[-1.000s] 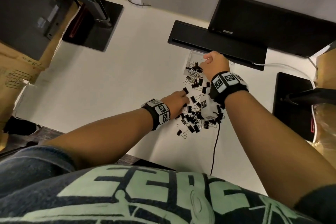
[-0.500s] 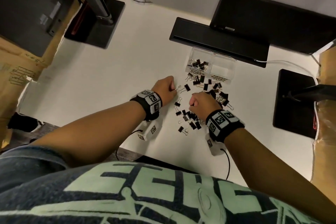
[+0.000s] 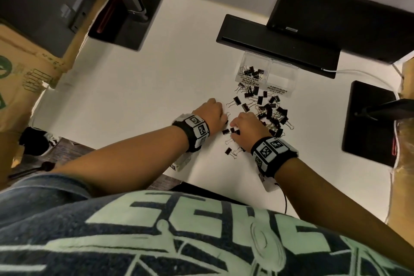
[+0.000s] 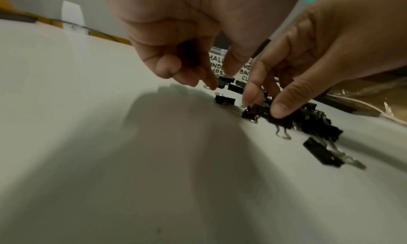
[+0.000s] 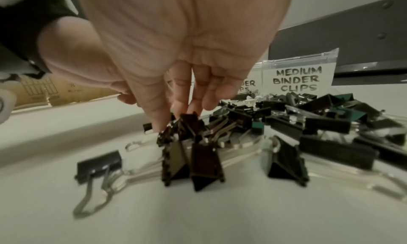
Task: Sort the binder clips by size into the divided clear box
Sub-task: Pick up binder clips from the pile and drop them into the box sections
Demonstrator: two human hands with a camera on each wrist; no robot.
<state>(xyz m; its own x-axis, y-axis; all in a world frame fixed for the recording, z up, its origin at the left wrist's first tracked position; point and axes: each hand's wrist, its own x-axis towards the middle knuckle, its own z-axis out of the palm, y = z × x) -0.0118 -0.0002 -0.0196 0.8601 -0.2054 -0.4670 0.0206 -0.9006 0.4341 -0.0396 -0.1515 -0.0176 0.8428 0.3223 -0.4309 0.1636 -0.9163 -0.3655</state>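
Note:
A heap of black binder clips (image 3: 272, 116) lies on the white table in front of the divided clear box (image 3: 271, 60). Its left section, labelled small, holds several clips (image 3: 253, 73); the section labelled medium (image 5: 297, 79) looks bare. My right hand (image 3: 235, 129) reaches down at the heap's near left edge, where thumb and fingers pinch one clip (image 5: 189, 124). Just to its left, my left hand (image 3: 224, 119) hovers with fingers curled round a dark thing, apparently a clip (image 4: 189, 54). The left wrist view shows both hands (image 4: 198, 79) close together.
A black keyboard (image 3: 277, 42) lies right behind the box, under a monitor. Black monitor bases stand at the far left (image 3: 125, 18) and at the right (image 3: 367, 123). A cardboard box (image 3: 22, 78) borders the table's left. A cable (image 3: 284, 199) runs over the near edge.
My right hand came back from the clear box to the near side of the heap and took hold of a clip. The left hand curled up and shifted closer to the right hand.

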